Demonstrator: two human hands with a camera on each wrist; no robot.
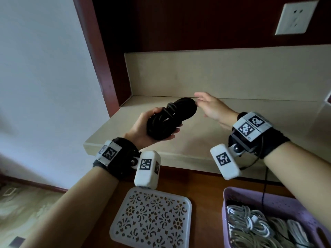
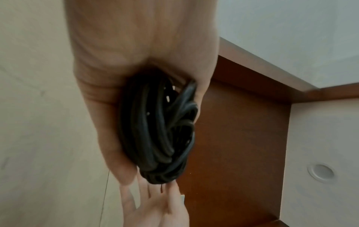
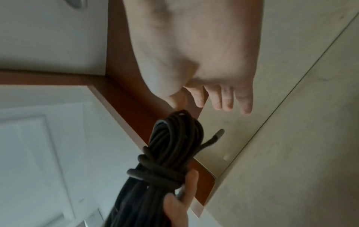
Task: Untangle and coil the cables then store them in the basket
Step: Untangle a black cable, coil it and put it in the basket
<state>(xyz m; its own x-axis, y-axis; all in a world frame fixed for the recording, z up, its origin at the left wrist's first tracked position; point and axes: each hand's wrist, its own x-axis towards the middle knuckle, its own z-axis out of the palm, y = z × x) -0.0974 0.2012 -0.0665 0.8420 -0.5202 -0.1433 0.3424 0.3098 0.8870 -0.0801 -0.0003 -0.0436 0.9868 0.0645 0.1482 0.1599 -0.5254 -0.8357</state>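
My left hand (image 1: pixel 141 124) holds up a coiled black cable bundle (image 1: pixel 172 119) above the beige counter, thumb on top and fingers curled under it. A few turns are wrapped round the bundle's middle (image 3: pixel 155 173), and a loose cable end (image 3: pixel 213 138) sticks out. My right hand (image 1: pixel 206 102) is open with straight fingers at the bundle's far end; its fingertips (image 2: pixel 170 188) are at the coil's tip. The purple basket (image 1: pixel 250 192) sits at the lower right with several coiled white cables (image 1: pixel 250 224) inside.
A white perforated lid or tray (image 1: pixel 152 217) lies on the wooden surface left of the basket. The beige counter (image 1: pixel 232 133) has a low back wall. A white wall socket (image 1: pixel 295 18) is at the upper right. A thin black wire (image 1: pixel 264 185) hangs from my right wrist.
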